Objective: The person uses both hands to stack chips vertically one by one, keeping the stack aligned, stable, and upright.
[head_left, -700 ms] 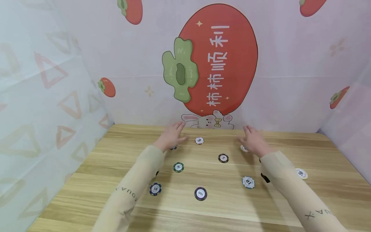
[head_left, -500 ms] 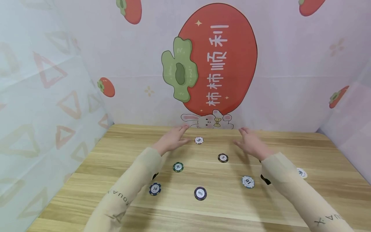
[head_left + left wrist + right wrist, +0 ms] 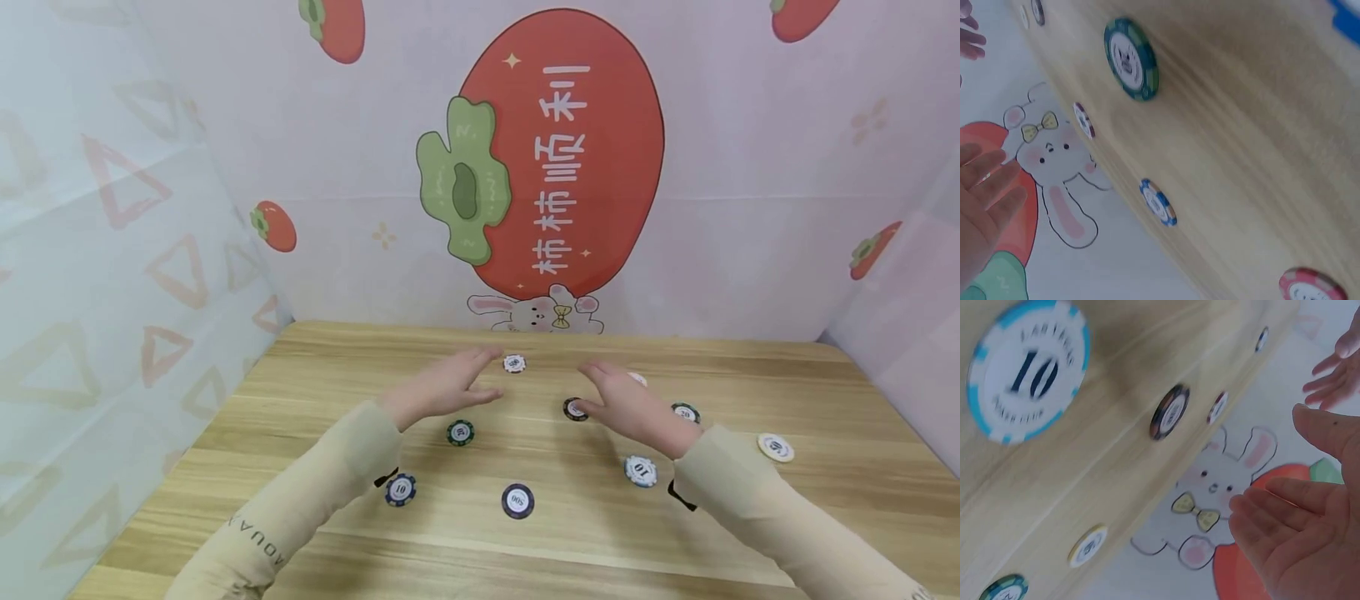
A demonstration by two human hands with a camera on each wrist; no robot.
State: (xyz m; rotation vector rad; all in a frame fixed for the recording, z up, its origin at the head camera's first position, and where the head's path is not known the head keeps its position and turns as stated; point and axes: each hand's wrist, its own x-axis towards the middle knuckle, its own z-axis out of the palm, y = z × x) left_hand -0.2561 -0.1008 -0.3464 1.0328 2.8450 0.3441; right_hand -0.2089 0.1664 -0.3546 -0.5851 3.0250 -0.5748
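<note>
My left hand (image 3: pixel 442 387) hovers over the wooden table, fingers extended, palm turned inward, holding nothing. Beneath it lies a green poker chip (image 3: pixel 461 432); a white-and-dark poker chip (image 3: pixel 514 363) lies just beyond its fingertips. Across from it, my right hand (image 3: pixel 633 404) is likewise raised with its fingers loosely straight. Its thumb overlaps a black poker chip (image 3: pixel 576 409) in the head view. The right wrist view shows this palm (image 3: pixel 1310 531) bare, away from the light-blue 10 chip (image 3: pixel 1027 370). A blue chip (image 3: pixel 1158 202) and a pink-red chip (image 3: pixel 1313 285) appear in the left wrist view.
On the table (image 3: pixel 570 550) also lie a purple 500 chip (image 3: pixel 518 501), a dark-blue 10 chip (image 3: pixel 401 489), a green 20 chip (image 3: pixel 686 412) and a cream 50 chip (image 3: pixel 776 447). A printed cloth backdrop (image 3: pixel 720 208) stands behind the table's far edge.
Both hands have drawn back from the far edge and come closer together. Chips at the right that the right arm covered now show. The chips themselves stay in place.
</note>
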